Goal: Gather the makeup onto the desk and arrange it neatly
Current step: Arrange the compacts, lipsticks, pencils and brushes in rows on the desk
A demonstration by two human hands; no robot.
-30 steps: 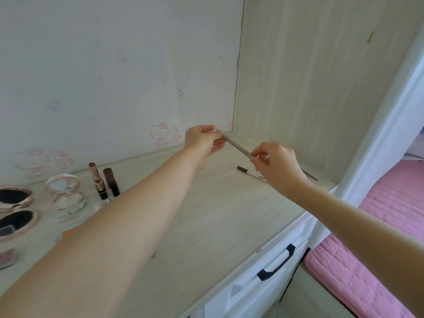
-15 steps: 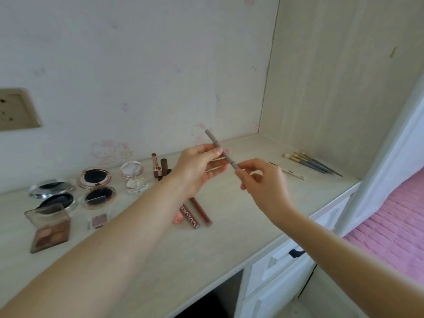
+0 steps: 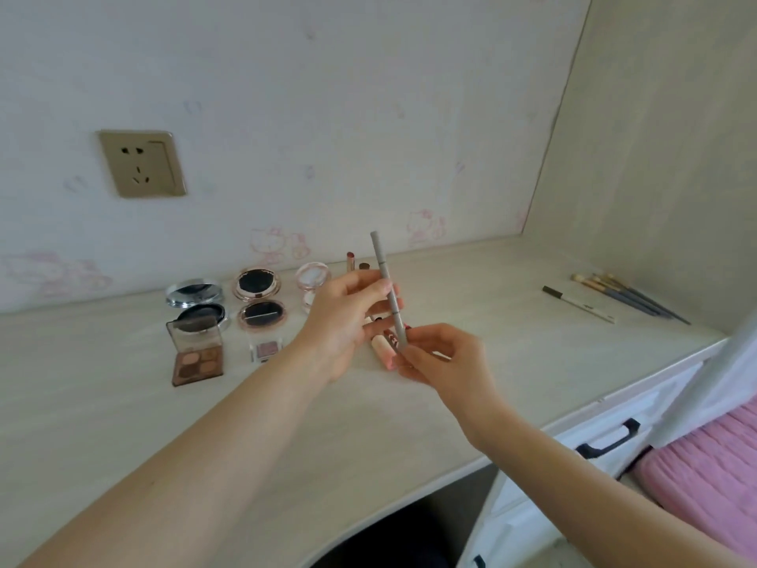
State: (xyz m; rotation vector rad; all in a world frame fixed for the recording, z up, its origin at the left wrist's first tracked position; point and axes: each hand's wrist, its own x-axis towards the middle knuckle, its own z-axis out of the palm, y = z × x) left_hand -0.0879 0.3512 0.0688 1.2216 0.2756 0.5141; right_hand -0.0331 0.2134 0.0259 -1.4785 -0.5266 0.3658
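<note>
Since 0.5 s ago the grey makeup pencil [image 3: 388, 289] has tipped up, now nearly upright, and both hands have come a bit nearer, over the middle of the desk [image 3: 471, 395]. The left hand [image 3: 348, 317] pinches the pencil w/ thumb & fingers around its middle. The right hand [image 3: 444, 362] pinches its low end w/ its fingertips. Under the hands lie lip gloss tubes [image 3: 383, 348], partly hidden. To the left sit round compacts [image 3: 258, 284] and an open eyeshadow palette [image 3: 197, 356]. Far right, well apart, lie a white pencil [image 3: 579, 304] & some brushes [image 3: 626, 295]. A wall socket [image 3: 141, 164] is up on the left.
</note>
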